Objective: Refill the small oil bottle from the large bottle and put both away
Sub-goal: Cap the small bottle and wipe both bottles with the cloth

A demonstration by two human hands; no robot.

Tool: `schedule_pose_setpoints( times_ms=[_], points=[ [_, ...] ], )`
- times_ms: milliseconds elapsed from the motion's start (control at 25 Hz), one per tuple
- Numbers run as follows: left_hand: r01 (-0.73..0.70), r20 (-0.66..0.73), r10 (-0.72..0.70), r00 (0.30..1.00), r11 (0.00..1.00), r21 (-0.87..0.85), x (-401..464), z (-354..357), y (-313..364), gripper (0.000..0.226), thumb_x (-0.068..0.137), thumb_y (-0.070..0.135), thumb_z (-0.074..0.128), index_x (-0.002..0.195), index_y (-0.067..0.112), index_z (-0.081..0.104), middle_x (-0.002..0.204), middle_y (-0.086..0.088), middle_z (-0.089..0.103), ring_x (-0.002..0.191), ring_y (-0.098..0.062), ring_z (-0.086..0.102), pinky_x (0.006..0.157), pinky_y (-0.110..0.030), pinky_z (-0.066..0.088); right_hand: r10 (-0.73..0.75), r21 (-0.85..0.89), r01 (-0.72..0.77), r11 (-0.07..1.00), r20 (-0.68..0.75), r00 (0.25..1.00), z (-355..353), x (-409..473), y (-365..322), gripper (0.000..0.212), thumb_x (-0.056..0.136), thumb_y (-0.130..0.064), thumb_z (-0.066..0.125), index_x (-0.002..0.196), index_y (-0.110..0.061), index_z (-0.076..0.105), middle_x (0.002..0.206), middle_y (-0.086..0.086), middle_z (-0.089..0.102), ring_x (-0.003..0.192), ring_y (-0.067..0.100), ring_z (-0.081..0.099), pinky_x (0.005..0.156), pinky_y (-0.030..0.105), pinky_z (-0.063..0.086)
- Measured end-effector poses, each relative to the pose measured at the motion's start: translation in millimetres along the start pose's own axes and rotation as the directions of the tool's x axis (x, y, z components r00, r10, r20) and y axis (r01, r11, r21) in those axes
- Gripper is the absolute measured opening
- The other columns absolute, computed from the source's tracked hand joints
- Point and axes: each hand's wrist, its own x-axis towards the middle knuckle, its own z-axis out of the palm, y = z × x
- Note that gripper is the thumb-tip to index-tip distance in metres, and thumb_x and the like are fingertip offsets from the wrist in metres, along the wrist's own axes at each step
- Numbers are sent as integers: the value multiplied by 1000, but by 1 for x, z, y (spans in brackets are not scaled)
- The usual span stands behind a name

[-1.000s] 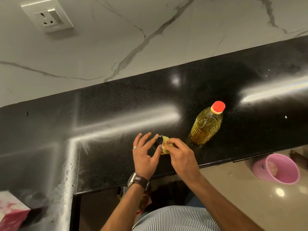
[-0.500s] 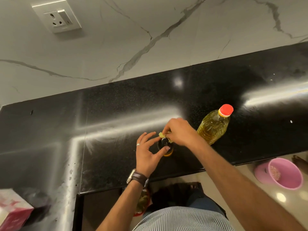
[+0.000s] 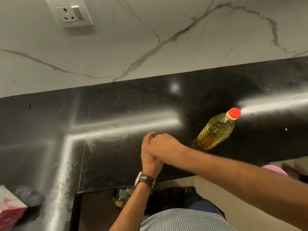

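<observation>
Both hands, left (image 3: 150, 157) and right (image 3: 164, 147), meet left of the big bottle (image 3: 215, 131), near the tabletop (image 3: 116, 164) edge. Can't tell what the fingers do.

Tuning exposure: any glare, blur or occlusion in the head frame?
Head view: bright streaks of glare on the black counter; large bottle sharp; pink box at the lower left edge blurred; right hand overlaps left hand, hiding the small bottle.

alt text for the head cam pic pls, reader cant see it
Both hands, the right hand crossed over the left hand, meet on a black countertop, hiding whatever they hold. A red-capped large oil bottle stands upright to their right.
</observation>
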Motion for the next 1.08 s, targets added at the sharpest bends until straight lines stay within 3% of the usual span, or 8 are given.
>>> schedule_pose_setpoints(
  times_ms=[80,200,360,560,680,760,960,1080],
  points=[
    [19,-11,-20,1000,1000,-2,-5,0,-6,76,77,41,85,141,46,43,135,11,62,123,-11,63,101,-43,56,-60,-40,55,998,-140,988,13,-14,1,40,95,-2,69,133,6,60,124,19,69,111,35,70,96,48,56],
    [6,-10,-5,1000,1000,25,-14,-2,2,80,77,55,71,148,38,39,137,22,53,126,1,55,108,-41,53,-100,27,119,993,-386,917,39,-34,10,37,82,-6,84,116,-9,72,113,9,73,99,23,72,90,38,60],
    [-47,65,42,997,996,71,-18,-11,-10,91,74,42,81,153,34,38,148,20,48,135,1,48,111,-44,50,-110,130,249,960,-642,759,79,-53,17,29,75,-7,90,101,-10,76,111,9,76,102,22,73,89,34,63],
    [-110,177,92,980,990,92,-16,-34,-6,100,78,11,87,159,31,33,152,20,48,141,-1,46,113,-45,47,156,380,223,898,-748,646,112,-54,8,9,89,-7,79,97,-8,77,116,9,75,109,21,71,96,32,61],
    [-196,215,175,961,977,82,-7,-44,7,94,84,-8,70,161,26,30,149,21,55,144,-5,45,117,-47,41,519,707,243,664,-670,531,121,-51,0,8,87,-4,77,83,-11,75,108,2,72,102,12,70,90,26,60],
    [-251,255,226,940,965,70,-2,-43,19,87,84,-5,62,160,25,32,145,21,60,146,-9,45,120,-44,36,695,853,226,471,-516,501,123,-51,0,17,80,1,86,79,-13,75,104,-3,70,100,5,69,86,21,58],
    [-280,293,245,924,956,84,11,-29,29,71,84,16,63,153,22,45,125,19,71,135,-9,55,119,-46,39,834,976,202,83,-179,523,122,-56,9,28,79,6,86,78,-20,74,100,-5,72,94,11,73,79,26,64],
    [-289,266,251,931,950,116,12,-23,32,67,85,26,76,147,28,52,119,24,71,123,-7,63,110,-41,48,872,988,133,-73,-2,489,131,-61,21,30,82,6,83,82,-23,73,97,-1,74,90,9,73,81,29,65]
  ],
)
